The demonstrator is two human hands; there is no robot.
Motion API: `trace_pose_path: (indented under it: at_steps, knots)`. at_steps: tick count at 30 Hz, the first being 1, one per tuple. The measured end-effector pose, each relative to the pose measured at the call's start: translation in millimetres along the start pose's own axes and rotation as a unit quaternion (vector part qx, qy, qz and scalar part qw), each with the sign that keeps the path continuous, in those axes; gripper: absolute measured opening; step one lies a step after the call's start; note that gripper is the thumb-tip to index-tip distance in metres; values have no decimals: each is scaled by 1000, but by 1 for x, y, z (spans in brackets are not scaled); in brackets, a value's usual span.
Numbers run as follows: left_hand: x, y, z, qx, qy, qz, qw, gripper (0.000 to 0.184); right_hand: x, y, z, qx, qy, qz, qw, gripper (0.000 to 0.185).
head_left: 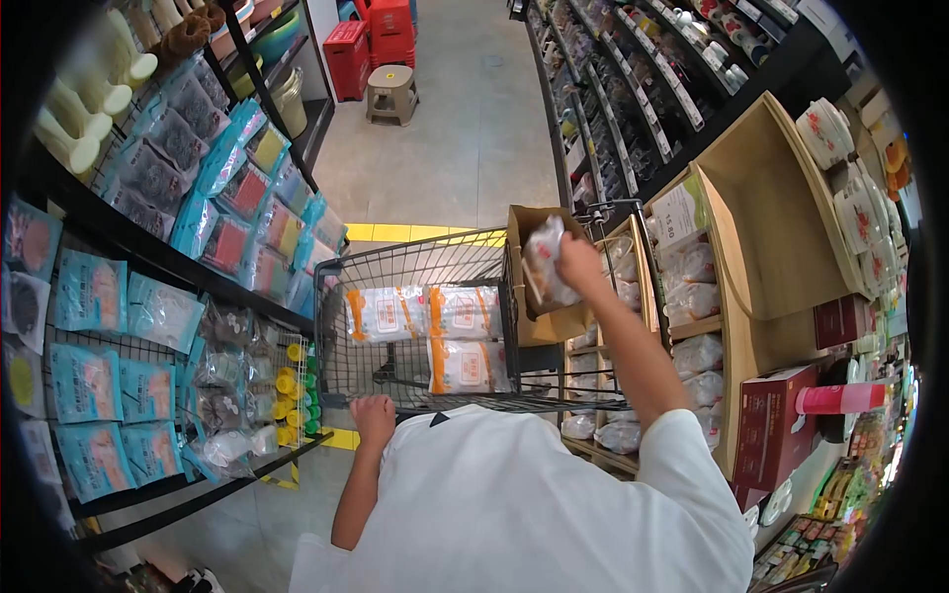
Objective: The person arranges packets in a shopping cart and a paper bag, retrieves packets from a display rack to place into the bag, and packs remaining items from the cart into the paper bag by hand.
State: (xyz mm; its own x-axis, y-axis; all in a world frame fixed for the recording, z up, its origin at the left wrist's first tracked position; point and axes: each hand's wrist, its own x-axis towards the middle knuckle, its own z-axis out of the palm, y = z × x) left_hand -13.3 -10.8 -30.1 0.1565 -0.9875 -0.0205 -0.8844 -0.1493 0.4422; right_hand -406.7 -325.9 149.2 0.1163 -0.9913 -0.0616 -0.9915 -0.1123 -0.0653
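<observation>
My right hand point(578, 265) is closed on a clear plastic-wrapped item point(547, 259) at the mouth of an open cardboard box point(521, 225). That box stands at the right end of a black wire shopping cart point(341, 381). My left hand point(373, 417) is by the cart's near left corner, its fingers curled; whether they hold anything is hidden. White and orange packs point(466, 366) lie inside the cart, left of the box.
Wooden shelves point(732, 296) with wrapped goods stand close on the right. Racks of blue packages point(91, 381) line the left side. A beige stool point(392, 94) and red crates point(347, 59) are farther up the aisle.
</observation>
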Motion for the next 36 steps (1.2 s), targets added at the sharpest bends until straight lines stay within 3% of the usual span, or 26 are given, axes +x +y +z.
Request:
trace_pose_path:
  at_steps: [4, 7, 10, 12, 13, 14, 15, 17, 19, 20, 21, 22, 23, 24, 26, 27, 30, 33, 36]
  knots:
    - [5, 4, -10, -12, -20, -3, 1000, 20, -17, -6, 45, 61, -139, 44, 987, 39]
    - [11, 2, -13, 12, -54, -13, 998, 20, -45, -23, 9, 106, 161, -94, 977, 27]
    - [22, 9, -14, 63, -130, -71, 987, 23, -100, -51, -38, 303, 397, -78, 863, 12]
    - [30, 16, -18, 82, -167, -100, 977, 24, -158, -58, -28, 341, 312, -26, 886, 15]
    - [36, 18, -20, 93, -184, -110, 972, 25, -185, -50, -1, 273, 254, -83, 924, 22]
    - [44, 20, -20, 84, -218, -142, 962, 26, -214, -55, 11, 316, 180, -89, 927, 23]
    - [48, 19, -19, 68, -227, -137, 962, 26, -244, -48, 46, 246, 126, -97, 956, 18]
    - [55, 17, -18, 35, -246, -127, 960, 25, -299, -26, 96, 239, 9, -125, 963, 14]
    - [59, 18, -19, 23, -240, -118, 963, 22, -347, -12, 130, 199, -49, -37, 978, 14]
    - [58, 19, -19, 22, -238, -112, 965, 22, -373, -6, 165, 208, -46, 121, 969, 17]
    - [58, 21, -19, 21, -236, -106, 966, 21, -395, 1, 203, 215, -44, 275, 936, 21]
    - [58, 25, -18, 16, -225, -103, 969, 21, -410, 11, 232, 225, -136, 440, 859, 29]
    - [56, 28, -18, 13, -217, -98, 971, 22, -427, 14, 247, 229, -225, 588, 742, 37]
    - [55, 24, -20, 13, -213, -93, 972, 22, -444, 7, 246, 258, -280, 525, 762, 36]
    - [57, 16, -20, 12, -237, -65, 969, 23, -516, 4, 306, 475, -172, 496, 706, 37]
    - [53, 17, -15, 4, -250, -59, 967, 23, -530, -7, 300, 500, -159, 502, 688, 37]
    - [54, 14, -11, -12, -287, -64, 956, 23, -543, -34, 286, 496, -146, 542, 663, 35]
    - [56, 1, 2, -49, -255, -30, 965, 22, -540, -34, 279, 513, -110, 543, 656, 33]
    - [64, 5, 6, -70, -129, -60, 987, 21, -543, -12, 278, 526, -60, 521, 670, 32]
